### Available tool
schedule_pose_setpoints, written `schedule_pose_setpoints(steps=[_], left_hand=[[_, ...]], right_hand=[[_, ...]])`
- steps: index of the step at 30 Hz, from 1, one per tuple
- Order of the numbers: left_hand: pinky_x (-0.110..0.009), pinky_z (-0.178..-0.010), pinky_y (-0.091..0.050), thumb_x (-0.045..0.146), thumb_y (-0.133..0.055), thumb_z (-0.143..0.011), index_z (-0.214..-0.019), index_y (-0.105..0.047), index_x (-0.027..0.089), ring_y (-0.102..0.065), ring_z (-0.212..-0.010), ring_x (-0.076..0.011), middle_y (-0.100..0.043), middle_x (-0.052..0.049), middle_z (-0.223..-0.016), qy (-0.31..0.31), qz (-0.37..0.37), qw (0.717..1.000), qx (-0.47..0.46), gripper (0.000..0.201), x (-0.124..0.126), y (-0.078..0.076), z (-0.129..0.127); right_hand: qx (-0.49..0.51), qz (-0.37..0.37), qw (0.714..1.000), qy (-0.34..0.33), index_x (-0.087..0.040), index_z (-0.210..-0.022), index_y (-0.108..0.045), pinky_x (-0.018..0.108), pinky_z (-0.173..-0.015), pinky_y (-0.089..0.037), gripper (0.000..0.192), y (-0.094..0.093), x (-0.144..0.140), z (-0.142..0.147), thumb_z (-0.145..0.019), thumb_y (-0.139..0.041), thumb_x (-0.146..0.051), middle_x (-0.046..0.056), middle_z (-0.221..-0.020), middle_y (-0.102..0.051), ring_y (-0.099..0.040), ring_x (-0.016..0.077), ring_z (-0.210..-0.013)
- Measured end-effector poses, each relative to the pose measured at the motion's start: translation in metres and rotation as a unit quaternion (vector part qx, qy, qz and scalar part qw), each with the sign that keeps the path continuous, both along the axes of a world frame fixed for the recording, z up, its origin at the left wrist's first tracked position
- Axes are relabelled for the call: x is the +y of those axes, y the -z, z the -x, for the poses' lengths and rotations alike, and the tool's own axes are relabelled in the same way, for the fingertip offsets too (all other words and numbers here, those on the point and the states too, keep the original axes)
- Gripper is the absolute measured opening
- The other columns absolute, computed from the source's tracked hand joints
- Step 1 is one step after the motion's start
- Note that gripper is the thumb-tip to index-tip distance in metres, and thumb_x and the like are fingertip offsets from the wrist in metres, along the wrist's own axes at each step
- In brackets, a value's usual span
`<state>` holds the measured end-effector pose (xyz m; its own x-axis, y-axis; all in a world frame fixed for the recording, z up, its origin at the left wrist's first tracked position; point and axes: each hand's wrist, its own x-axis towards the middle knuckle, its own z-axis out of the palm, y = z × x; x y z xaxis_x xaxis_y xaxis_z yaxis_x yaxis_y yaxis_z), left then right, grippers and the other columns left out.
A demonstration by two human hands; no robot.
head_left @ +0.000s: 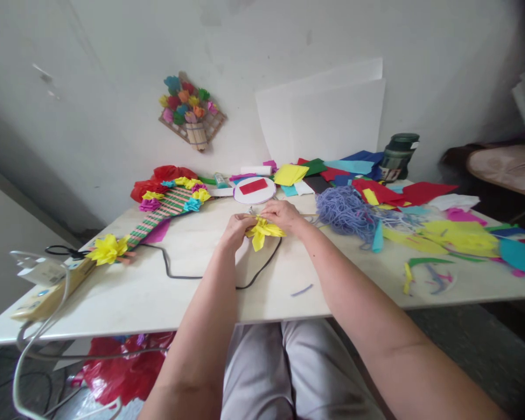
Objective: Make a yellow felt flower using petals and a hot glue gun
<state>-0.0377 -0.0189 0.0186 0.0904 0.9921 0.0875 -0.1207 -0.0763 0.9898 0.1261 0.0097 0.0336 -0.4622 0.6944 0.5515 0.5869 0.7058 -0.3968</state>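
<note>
A yellow paper flower (262,232) is held just above the middle of the white table, its petals spreading downward. My left hand (237,227) pinches it from the left, fingers closed at its upper edge. From the other side my right hand (282,213) grips the top of the same flower, fingertips pressed together. What the fingertips cover is hidden. A black cord (262,269) curves across the table beneath the flower. Beyond my hands lies a white oval piece with a purple rim (254,196), bearing a red rectangle (252,186).
On the left are a woven fan-shaped piece with paper flowers (161,214), another yellow flower (108,249) and a power strip (48,294). To the right, a heap of purple yarn (347,211), coloured paper (459,236) and a dark green jar (398,157) crowd the table.
</note>
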Motion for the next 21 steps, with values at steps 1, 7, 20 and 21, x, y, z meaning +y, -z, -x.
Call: schedule_pose_setpoints(steps=[1, 7, 20, 21], left_hand=[[-0.021, -0.039, -0.024, 0.025, -0.067, -0.050, -0.054, -0.054, 0.013, -0.037, -0.038, -0.0059, -0.044, 0.004, -0.043, 0.002, -0.003, 1.000, -0.001, 0.018, 0.0000, 0.0002, 0.0001], [-0.022, -0.040, -0.023, 0.023, -0.063, -0.054, -0.049, -0.050, 0.014, -0.035, -0.038, -0.0055, -0.040, 0.004, -0.042, 0.031, -0.015, 0.999, -0.006, 0.016, 0.0025, 0.0029, 0.0030], [-0.021, -0.044, -0.029, 0.024, -0.068, -0.053, -0.053, -0.056, 0.012, -0.041, -0.043, -0.0064, -0.046, 0.002, -0.047, 0.031, -0.019, 0.999, -0.001, 0.017, -0.0004, -0.0002, 0.0020], [-0.021, -0.045, -0.029, 0.024, -0.068, -0.054, -0.053, -0.055, 0.012, -0.041, -0.043, -0.0065, -0.046, 0.002, -0.046, 0.029, -0.020, 0.999, -0.002, 0.017, -0.0001, 0.0003, 0.0022]], right_hand=[[0.003, 0.000, 1.000, -0.004, -0.021, -0.085, -0.075, 0.022, -0.065, -0.040, 0.016, -0.0002, -0.0001, 0.0001, -0.080, -0.060, -0.023, 0.004, -0.086, -0.069, -0.060, 0.0136, -0.079], [0.046, 0.013, 0.997, -0.055, -0.017, -0.082, -0.074, 0.021, -0.065, -0.040, 0.014, 0.0000, 0.0001, 0.0003, -0.079, -0.060, -0.019, 0.004, -0.079, -0.068, -0.059, 0.0121, -0.074], [0.066, 0.018, 0.994, -0.079, -0.014, -0.081, -0.073, 0.021, -0.064, -0.040, 0.015, 0.0008, 0.0020, -0.0007, -0.079, -0.060, -0.020, 0.005, -0.078, -0.067, -0.059, 0.0116, -0.072], [0.066, 0.018, 0.994, -0.080, -0.014, -0.081, -0.073, 0.021, -0.064, -0.040, 0.015, 0.0007, 0.0016, -0.0006, -0.079, -0.060, -0.019, 0.005, -0.078, -0.067, -0.059, 0.0116, -0.072]])
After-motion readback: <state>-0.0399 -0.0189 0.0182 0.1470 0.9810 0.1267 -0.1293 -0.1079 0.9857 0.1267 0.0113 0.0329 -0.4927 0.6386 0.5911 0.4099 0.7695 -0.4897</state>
